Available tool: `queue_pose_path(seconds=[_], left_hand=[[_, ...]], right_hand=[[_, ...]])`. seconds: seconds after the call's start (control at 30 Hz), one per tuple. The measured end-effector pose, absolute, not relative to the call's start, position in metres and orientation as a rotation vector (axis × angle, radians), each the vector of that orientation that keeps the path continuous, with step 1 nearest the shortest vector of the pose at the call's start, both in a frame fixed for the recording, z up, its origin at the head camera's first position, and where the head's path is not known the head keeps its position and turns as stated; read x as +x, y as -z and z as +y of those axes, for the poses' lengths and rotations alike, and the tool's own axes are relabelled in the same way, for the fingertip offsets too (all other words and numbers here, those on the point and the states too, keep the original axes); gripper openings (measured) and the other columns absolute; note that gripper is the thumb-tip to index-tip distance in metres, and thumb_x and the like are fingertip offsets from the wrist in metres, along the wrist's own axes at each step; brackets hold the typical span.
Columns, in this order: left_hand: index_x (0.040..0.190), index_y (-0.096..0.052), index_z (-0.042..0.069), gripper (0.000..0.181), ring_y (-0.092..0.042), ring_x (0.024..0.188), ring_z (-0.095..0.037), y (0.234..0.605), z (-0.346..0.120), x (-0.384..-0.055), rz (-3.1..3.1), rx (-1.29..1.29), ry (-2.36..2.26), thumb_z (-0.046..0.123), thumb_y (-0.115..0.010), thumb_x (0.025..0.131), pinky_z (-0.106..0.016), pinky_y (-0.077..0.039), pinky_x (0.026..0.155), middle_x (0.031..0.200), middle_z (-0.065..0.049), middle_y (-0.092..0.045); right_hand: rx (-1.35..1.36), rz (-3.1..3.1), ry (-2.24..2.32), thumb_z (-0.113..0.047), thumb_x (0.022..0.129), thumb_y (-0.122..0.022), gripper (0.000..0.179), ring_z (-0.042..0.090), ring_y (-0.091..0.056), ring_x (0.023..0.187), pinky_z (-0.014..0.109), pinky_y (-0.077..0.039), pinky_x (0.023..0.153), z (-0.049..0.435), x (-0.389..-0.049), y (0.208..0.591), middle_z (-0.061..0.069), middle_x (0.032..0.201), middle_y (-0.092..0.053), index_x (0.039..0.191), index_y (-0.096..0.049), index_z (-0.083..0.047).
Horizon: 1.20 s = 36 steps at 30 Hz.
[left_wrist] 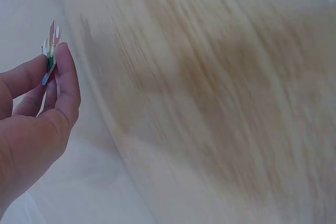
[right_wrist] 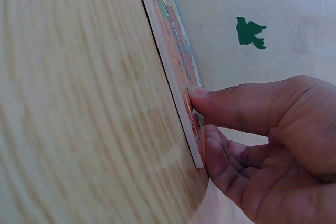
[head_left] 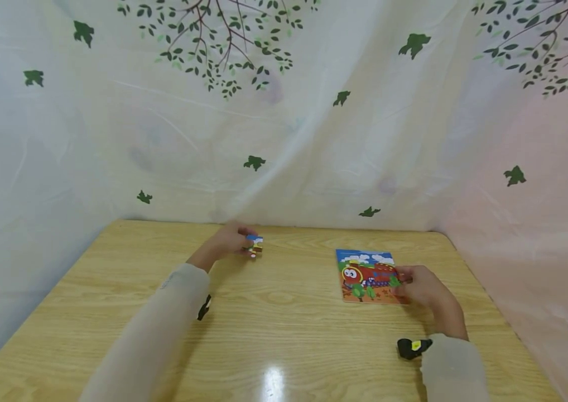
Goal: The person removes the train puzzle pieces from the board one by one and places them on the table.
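Note:
Over the back of the table, left of centre, my left hand pinches a small jigsaw piece with blue, white, yellow and brown print. The left wrist view shows the piece nearly edge-on between thumb and fingertips. To the right lies a flat picture puzzle with a red smiling train, clouds and green bushes. My right hand grips its right edge. In the right wrist view the thumb rests on the face of the puzzle, with curled fingers at its edge; that corner is partly hidden.
The wood-grain table ends at the back against a pale curtain with green birds and branches. The curtain also hangs along both sides. Dark wrist straps show at the sleeves.

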State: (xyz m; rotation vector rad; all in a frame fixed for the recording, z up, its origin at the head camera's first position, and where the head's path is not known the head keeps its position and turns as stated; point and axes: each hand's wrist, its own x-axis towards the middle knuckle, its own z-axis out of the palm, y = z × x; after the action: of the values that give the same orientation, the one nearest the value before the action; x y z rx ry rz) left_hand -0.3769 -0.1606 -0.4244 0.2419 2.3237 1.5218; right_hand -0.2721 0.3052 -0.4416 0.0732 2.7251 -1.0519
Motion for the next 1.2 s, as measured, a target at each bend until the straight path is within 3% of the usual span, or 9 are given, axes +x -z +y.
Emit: queue_pose_path(seconds=[0.4, 0.67, 1.2], left_hand=[[0.123, -0.06, -0.013, 0.027, -0.07, 0.089, -0.026, 0.435, -0.184, -0.374, 2.405, 0.16, -1.499, -0.011, -0.06, 0.096, -0.035, -0.06, 0.078, 0.115, -0.024, -0.063], [0.106, -0.072, -0.007, 0.024, -0.066, 0.07, -0.015, 0.438, -0.183, -0.374, 2.723, 0.181, -1.207, 0.001, -0.079, 0.084, -0.026, -0.057, 0.062, 0.098, -0.016, -0.072], [0.099, -0.076, -0.006, 0.019, -0.063, 0.062, -0.011, 0.441, -0.186, -0.377, 2.76, 0.203, -1.161, -0.002, -0.075, 0.08, -0.024, -0.055, 0.057, 0.089, -0.013, -0.074]], right_hand=[[0.057, 2.737, 1.037, -0.009, 0.091, -0.073, 0.068, 0.041, -0.051, 0.114, 0.048, -0.05, 0.089, 0.307, -0.274, 0.444, 0.033, 0.131, -0.053, 0.147, -0.042, 0.014], [0.036, 2.738, 1.062, -0.006, 0.091, -0.072, 0.067, 0.041, -0.05, 0.114, 0.045, -0.05, 0.088, 0.306, -0.272, 0.444, 0.032, 0.13, -0.053, 0.146, -0.041, 0.015], [0.022, 2.735, 1.08, -0.004, 0.091, -0.072, 0.065, 0.037, -0.05, 0.111, 0.039, -0.048, 0.084, 0.305, -0.271, 0.442, 0.029, 0.128, -0.055, 0.145, -0.043, 0.015]])
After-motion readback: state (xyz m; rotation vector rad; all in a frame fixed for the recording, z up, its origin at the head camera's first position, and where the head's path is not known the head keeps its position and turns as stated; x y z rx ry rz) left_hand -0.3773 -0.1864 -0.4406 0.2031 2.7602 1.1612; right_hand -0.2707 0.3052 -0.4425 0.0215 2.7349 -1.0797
